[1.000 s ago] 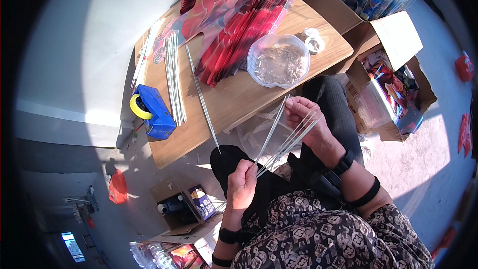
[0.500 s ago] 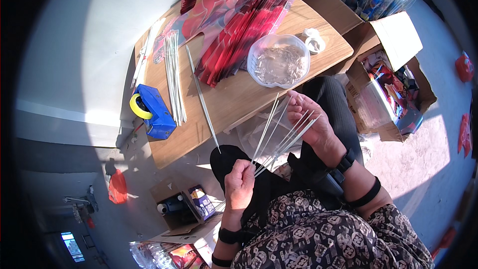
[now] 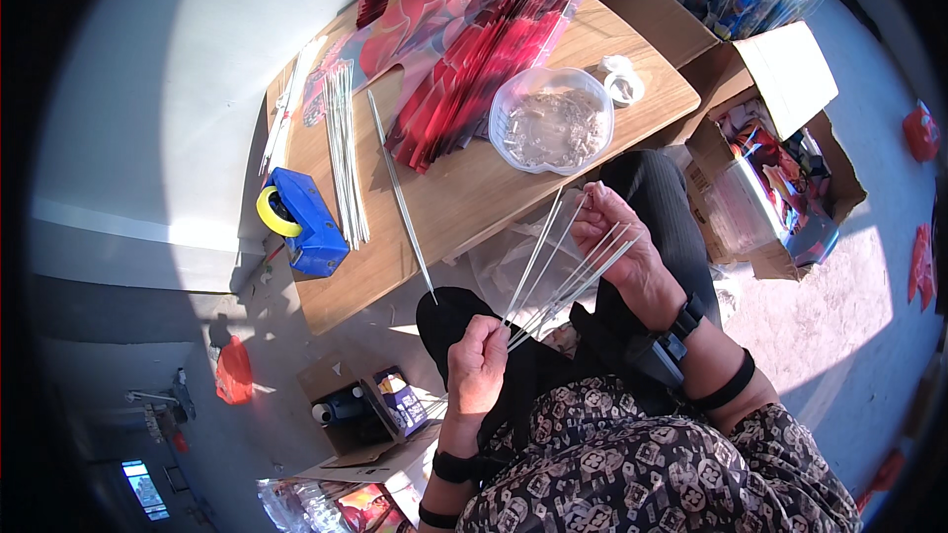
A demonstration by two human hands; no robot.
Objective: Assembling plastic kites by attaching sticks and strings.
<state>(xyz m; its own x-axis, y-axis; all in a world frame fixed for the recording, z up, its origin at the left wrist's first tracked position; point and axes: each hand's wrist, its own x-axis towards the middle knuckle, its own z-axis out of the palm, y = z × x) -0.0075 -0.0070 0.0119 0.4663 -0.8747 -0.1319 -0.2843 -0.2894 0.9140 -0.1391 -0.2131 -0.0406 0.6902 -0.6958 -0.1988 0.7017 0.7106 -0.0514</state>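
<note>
My left hand (image 3: 477,365) is closed around the lower ends of several thin white sticks (image 3: 535,257), which fan out over my lap. My right hand (image 3: 622,242) is at their far ends. Its thumb and forefinger are pinched at the tip of one stick, and other stick ends lie against its curled fingers. On the table, a bundle of similar sticks (image 3: 344,158) lies beside a few separate sticks (image 3: 398,192) whose ends stick out past the near edge.
The wooden table (image 3: 474,199) carries pleated red printed sheets (image 3: 464,69), a clear plastic bowl (image 3: 506,143) with small pale bits, white rolls (image 3: 624,89) and a blue tape dispenser (image 3: 314,227). An opened cardboard box (image 3: 839,163) of packages stands right; another box (image 3: 331,375) sits lower left.
Both hands have shifted slightly to the right with the fanned sticks. One stick between the groups now stands at a slightly different angle. The things on the table have not moved.
</note>
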